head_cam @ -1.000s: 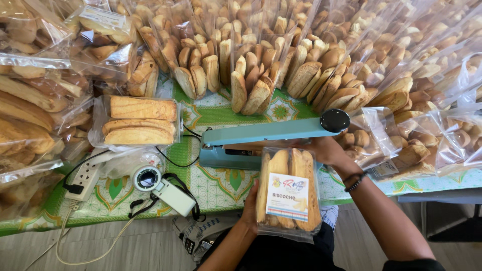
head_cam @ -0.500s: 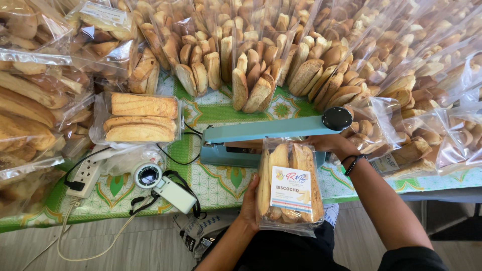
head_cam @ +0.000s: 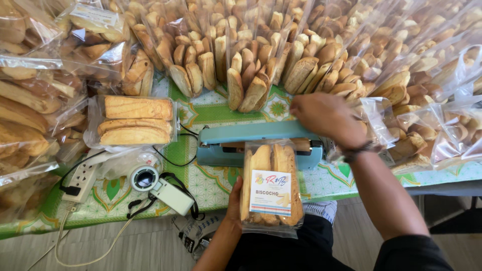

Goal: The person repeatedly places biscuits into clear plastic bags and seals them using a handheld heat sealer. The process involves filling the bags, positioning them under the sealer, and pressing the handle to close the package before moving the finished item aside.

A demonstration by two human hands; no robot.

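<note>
Two hands are working at the near edge of the tabletop [head_cam: 211,108], which is wearing a green patterned cloth. The left hand [head_cam: 234,203] is grasping a clear bag of toasted bread slices [head_cam: 271,188] from its left side, holding it upright with a white label facing the camera and its top edge lying tucked into the teal heat sealer [head_cam: 241,145]. The right hand [head_cam: 324,118] is pressing down on the far right end of the sealer's arm, palm flat over the knob, so the arm is lying shut across the bag's mouth; a dark band is circling that wrist.

Just left of the sealer, a sealed bag of long bread slices [head_cam: 134,122] is lying flat. Nearer the edge, a white power strip [head_cam: 83,175] is sitting with a black plug in it, and beside it a small white device with a round lens [head_cam: 160,186] is resting with its black strap trailing off the edge.

Many more clear bags of bread [head_cam: 251,55] are crowding the far side of the tabletop, standing open with slices upright, and stacks of filled bags are piling up along the left and right sides.
</note>
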